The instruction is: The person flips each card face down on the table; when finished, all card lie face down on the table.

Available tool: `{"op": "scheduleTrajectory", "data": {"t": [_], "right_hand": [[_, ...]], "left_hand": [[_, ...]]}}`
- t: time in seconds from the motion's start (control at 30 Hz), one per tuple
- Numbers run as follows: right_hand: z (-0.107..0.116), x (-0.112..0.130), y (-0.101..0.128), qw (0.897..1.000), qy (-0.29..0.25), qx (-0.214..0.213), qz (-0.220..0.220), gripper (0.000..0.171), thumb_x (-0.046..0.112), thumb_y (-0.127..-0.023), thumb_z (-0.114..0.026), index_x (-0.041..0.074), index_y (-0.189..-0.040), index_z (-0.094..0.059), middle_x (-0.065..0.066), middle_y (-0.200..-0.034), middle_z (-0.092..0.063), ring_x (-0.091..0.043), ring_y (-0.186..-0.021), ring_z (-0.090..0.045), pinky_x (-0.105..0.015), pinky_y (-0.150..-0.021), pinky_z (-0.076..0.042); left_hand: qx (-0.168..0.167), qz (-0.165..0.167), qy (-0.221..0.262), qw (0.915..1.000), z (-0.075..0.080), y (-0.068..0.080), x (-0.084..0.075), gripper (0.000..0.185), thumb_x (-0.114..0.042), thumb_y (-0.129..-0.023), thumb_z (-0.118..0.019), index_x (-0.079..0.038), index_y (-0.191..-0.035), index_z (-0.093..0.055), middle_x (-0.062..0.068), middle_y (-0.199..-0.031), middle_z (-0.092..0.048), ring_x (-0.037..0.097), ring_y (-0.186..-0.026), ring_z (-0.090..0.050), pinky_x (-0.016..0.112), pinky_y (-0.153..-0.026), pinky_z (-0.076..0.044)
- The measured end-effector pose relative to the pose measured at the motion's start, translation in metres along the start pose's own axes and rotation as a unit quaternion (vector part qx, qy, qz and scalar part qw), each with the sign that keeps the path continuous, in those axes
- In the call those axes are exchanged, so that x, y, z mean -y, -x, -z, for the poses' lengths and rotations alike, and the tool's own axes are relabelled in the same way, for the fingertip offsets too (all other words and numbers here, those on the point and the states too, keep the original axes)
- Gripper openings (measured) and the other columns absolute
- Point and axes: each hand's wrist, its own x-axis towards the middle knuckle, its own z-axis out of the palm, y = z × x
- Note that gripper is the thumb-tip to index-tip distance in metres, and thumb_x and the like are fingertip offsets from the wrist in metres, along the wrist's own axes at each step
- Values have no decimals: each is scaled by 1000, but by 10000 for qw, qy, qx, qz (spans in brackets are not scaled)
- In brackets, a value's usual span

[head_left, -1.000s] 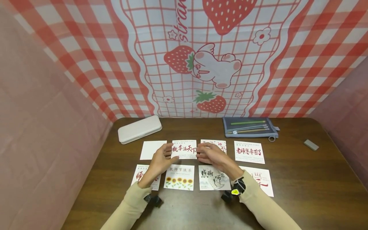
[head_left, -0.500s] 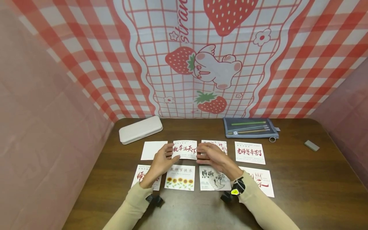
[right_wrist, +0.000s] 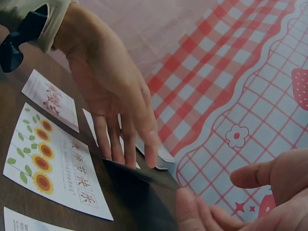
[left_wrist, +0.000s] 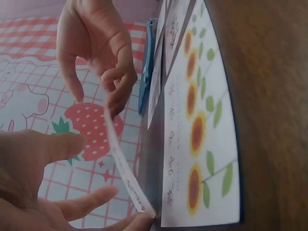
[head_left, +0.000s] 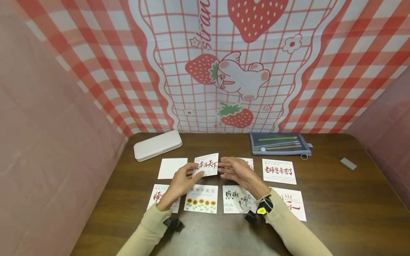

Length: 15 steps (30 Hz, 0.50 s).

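A white card with red brush lettering (head_left: pixel 207 165) is tilted up off the brown table (head_left: pixel 333 199), held between both hands. My left hand (head_left: pixel 191 170) pinches its left lower edge, thumb in front. My right hand (head_left: pixel 225 168) holds its right edge with curled fingers. In the left wrist view the card (left_wrist: pixel 121 163) shows edge-on as a thin curved strip between the right hand (left_wrist: pixel 103 72) and the left hand (left_wrist: pixel 82 192). The right wrist view shows the card's dark underside (right_wrist: pixel 139 187) below the left hand (right_wrist: pixel 120 115).
Several other cards lie in two rows, among them a sunflower card (head_left: pixel 201 203), a blank one (head_left: pixel 171 168) and a red-lettered one (head_left: pixel 278 171). A white case (head_left: pixel 157 144), a blue pencil pouch (head_left: pixel 279 143) and a grey eraser (head_left: pixel 347 163) sit behind.
The red-lettered card lay flat in the back row; now its edge has come up off the table, tilted between the two hands. The hands closed in slightly.
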Motion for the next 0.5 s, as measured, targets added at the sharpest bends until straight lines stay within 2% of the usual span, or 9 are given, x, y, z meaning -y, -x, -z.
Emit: {"op": "scheduleTrajectory", "data": {"t": [0.13,0.23,0.37,0.5], "right_hand": [[-3,-2,-7,9999,-73,146,22,50,14,-108,-47,-10,-152,-41,-30,-143,-53,-23,-106,-69,-39,-104,-59],[-6,-4,-11,9997,-118,202,19,49,9,-107,-48,-10,-152,-42,-23,-134,-56,-18,-97,-71,-42,-107,-58],[-10,-7,-15,9994,-58,345,7,48,5,-107,-47,-10,-152,-41,-29,-136,-60,-16,-94,-73,-39,-102,-60],[-15,-8,-17,9987,91,482,-112,49,11,-109,-48,-9,-153,-40,-32,-144,-57,-21,-101,-74,-34,-97,-62]], "left_hand": [[75,102,-170,9998,-2,0,-3,50,-41,-101,-67,-10,-140,-63,25,-143,-63,42,-129,-65,55,-107,-55],[128,144,-223,9996,-5,-1,-6,54,-45,-102,-64,-12,-145,-61,23,-146,-61,40,-131,-63,55,-108,-54],[104,6,-254,9996,-9,-2,-8,53,-46,-105,-59,-13,-147,-59,25,-148,-59,40,-130,-65,56,-108,-54],[23,-208,-206,9996,-10,-3,-9,48,-43,-107,-55,-13,-145,-61,25,-146,-60,39,-125,-68,56,-107,-54]]}}
